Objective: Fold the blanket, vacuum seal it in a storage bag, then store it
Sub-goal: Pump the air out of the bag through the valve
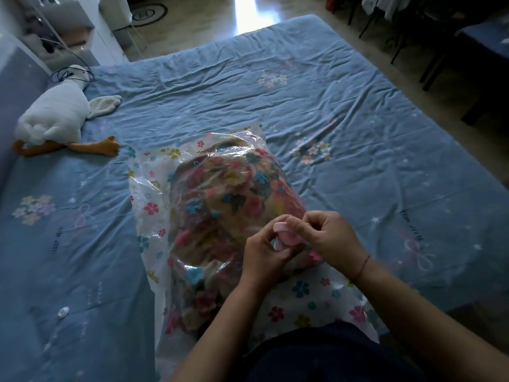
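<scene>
Both hands meet over the storage bag (209, 216) lying on the bed (330, 106): the left hand (264, 252) and right hand (327, 238) curl their fingers round a small pink piece (283, 235) on its top, probably the valve cap. Inside, the folded blanket (220, 205) looks soft and bulky; the plastic is likely slippery, so grip its edges.

I see a bed (330, 106) with a wrinkled blue flowered sheet. A white stuffed goose (55, 114) with orange feet lies at its left edge. Beyond it stands a white shelf (80, 31), and dark chairs (413, 31) at the right.
</scene>
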Demonstrator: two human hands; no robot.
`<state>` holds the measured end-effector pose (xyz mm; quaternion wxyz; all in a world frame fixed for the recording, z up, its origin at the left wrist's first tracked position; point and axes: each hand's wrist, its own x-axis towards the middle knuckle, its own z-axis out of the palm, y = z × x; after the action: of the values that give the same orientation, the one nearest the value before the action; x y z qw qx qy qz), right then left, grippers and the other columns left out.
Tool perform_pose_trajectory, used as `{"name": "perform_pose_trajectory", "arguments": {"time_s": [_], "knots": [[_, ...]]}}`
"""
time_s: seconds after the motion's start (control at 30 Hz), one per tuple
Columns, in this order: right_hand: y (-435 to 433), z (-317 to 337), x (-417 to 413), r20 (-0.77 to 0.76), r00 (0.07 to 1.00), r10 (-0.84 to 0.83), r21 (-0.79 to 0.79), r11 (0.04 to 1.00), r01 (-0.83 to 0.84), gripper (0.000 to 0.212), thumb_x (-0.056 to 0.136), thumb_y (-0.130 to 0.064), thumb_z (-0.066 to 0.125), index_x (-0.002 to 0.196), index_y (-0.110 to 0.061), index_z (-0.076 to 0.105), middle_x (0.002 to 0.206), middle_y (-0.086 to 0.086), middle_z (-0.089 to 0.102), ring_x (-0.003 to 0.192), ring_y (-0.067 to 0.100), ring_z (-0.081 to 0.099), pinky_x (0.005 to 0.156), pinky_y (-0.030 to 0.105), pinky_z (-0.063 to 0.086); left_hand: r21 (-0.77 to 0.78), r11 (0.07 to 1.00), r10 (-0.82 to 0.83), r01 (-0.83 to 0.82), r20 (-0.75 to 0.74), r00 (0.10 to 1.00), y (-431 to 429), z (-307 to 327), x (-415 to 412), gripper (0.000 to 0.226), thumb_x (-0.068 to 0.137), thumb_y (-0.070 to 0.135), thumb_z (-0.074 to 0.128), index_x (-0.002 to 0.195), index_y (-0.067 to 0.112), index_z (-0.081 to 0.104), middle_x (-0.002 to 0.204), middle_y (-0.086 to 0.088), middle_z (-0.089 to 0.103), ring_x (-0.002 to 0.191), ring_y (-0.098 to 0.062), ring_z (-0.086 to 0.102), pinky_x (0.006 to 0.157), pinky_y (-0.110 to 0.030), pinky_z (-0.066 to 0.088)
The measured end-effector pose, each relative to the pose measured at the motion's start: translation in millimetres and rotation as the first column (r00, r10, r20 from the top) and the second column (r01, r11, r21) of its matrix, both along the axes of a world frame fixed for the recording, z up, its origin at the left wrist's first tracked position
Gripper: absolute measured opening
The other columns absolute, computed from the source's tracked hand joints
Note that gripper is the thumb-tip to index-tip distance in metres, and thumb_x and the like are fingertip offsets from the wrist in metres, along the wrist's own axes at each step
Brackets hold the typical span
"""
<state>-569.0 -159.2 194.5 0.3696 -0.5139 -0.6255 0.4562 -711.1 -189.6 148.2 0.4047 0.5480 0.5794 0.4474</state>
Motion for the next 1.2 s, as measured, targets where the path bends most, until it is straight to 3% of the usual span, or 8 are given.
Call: {"name": "perform_pose_trajectory", "arguments": {"time_s": [0.2,0.3,0.43,0.5,0.7,0.93,1.07,1.2], "knots": [[1.7,84.2,1.7,-0.267,0.956,0.12,0.27,0.962,-0.045,0.052,0.089,-0.025,0.063,0.054,0.006,0.042,0.047,0.01,0.033,0.044,0.012,0.031,0.045,0.019,0.03,-0.01,1.0,0.003,-0.003,-0.019,1.0,2.1,-4.1,-4.7,0.051,0.072,0.014,0.085,0.119,0.016,0.067,0.112,0.01,0.071,0.105,0.0,0.065,0.092,-0.023,0.053],[3.6,57.9,1.5,-0.229,0.97,0.081,0.194,0.98,-0.036,0.054,0.087,-0.029,0.063,0.056,0.01,0.044,0.047,0.012,0.035,0.046,0.011,0.033,0.045,0.022,0.031,-0.009,1.0,0.015,-0.015,-0.002,1.0,0.4,-4.6,-1.5,0.05,0.071,0.014,0.086,0.118,0.017,0.068,0.109,0.01,0.072,0.103,-0.003,0.066,0.092,-0.029,0.054],[1.6,0.5,1.4,-0.037,0.999,0.013,-0.031,0.999,-0.014,0.052,0.078,-0.046,0.066,0.052,-0.007,0.045,0.045,-0.009,0.035,0.045,0.005,0.033,0.048,0.025,0.031,-0.003,1.0,0.006,-0.006,0.019,1.0,0.3,-2.9,1.4,0.048,0.071,0.015,0.086,0.116,0.016,0.07,0.105,0.009,0.074,0.1,-0.004,0.068,0.087,-0.026,0.055],[2.0,10.0,1.2,-0.054,0.998,0.02,-0.017,1.0,-0.021,0.047,0.077,-0.043,0.065,0.052,-0.007,0.048,0.044,-0.01,0.037,0.044,0.005,0.034,0.047,0.024,0.031,0.011,1.0,0.005,-0.005,0.009,1.0,1.2,-1.6,0.3,0.045,0.071,0.014,0.086,0.113,0.013,0.07,0.104,0.008,0.074,0.098,-0.003,0.068,0.084,-0.023,0.054],[1.5,81.4,5.0,-0.402,0.9,0.167,0.155,0.981,-0.112,0.04,0.085,-0.027,0.059,0.053,-0.009,0.045,0.045,-0.013,0.043,0.043,0.0,0.035,0.045,0.011,0.031,-0.02,1.0,-0.007,0.008,0.03,1.0,2.1,-0.8,-4.2,0.053,0.071,0.011,0.086,0.116,0.029,0.066,0.111,0.014,0.071,0.106,0.0,0.065,0.093,-0.023,0.052],[2.4,6.3,0.2,-0.106,0.994,0.021,-0.072,0.997,-0.029,0.052,0.077,-0.04,0.066,0.058,0.006,0.053,0.043,-0.009,0.044,0.042,0.005,0.038,0.048,0.022,0.033,0.012,1.0,0.002,-0.003,0.029,1.0,2.3,-1.8,-1.1,0.047,0.07,0.009,0.086,0.114,0.016,0.07,0.105,0.01,0.074,0.099,-0.004,0.069,0.085,-0.025,0.056],[-0.1,53.6,-2.5,-0.246,0.969,0.033,0.075,0.997,-0.015,0.049,0.084,-0.033,0.066,0.058,0.006,0.051,0.049,0.003,0.045,0.046,0.012,0.039,0.046,0.025,0.034,0.022,1.0,-0.01,0.011,-0.022,1.0,6.4,-3.7,-5.3,0.049,0.072,0.015,0.085,0.118,0.014,0.068,0.108,0.008,0.073,0.101,-0.002,0.067,0.086,-0.024,0.054],[1.2,71.8,2.8,-0.366,0.927,0.083,0.172,0.985,-0.02,0.05,0.087,-0.025,0.065,0.059,0.012,0.045,0.049,-0.001,0.039,0.045,0.007,0.033,0.046,0.016,0.031,-0.006,1.0,-0.01,0.01,-0.007,1.0,3.9,-3.9,-3.5,0.054,0.071,0.015,0.086,0.121,0.017,0.067,0.112,0.01,0.072,0.105,-0.002,0.066,0.092,-0.025,0.053]]}}
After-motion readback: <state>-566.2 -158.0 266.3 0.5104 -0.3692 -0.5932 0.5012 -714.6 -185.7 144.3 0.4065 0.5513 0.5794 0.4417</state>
